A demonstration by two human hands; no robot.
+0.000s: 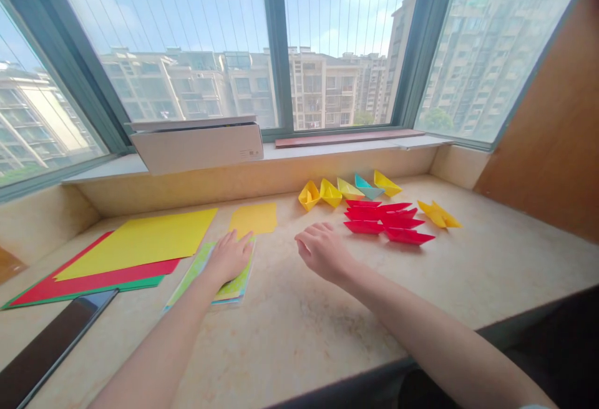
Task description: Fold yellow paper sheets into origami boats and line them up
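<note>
- left hand [228, 258] lying on the stack of patterned paper [236, 284], fingers spread over the sheets and not gripping them; the stack shows green and yellow, with a pale blue edge beneath
- right hand [322, 252] just to the right of the stack, well apart from the left hand, fingers loosely curled, touching no paper
- dark tablet [47, 356] on the stone counter [299, 346], nearer the person than the stack and to its left, cut off by the frame's edge
- pile of large craft paper sheets [112, 265] just left of the stack: a yellow sheet on a red sheet on a green sheet
- small yellow paper sheet [253, 219] just beyond the stack
- cluster of red origami boats [381, 222] to the right of the stack, close to the right hand
- single yellow origami boat [438, 214] further right of the stack
- row of yellow origami boats [330, 192] with one teal origami boat [368, 187], beyond the red cluster
- white cardboard box [196, 147] on the windowsill [112, 169], far beyond the stack
- window [344, 53] furthest from the stack, with apartment blocks [322, 88] outside
</note>
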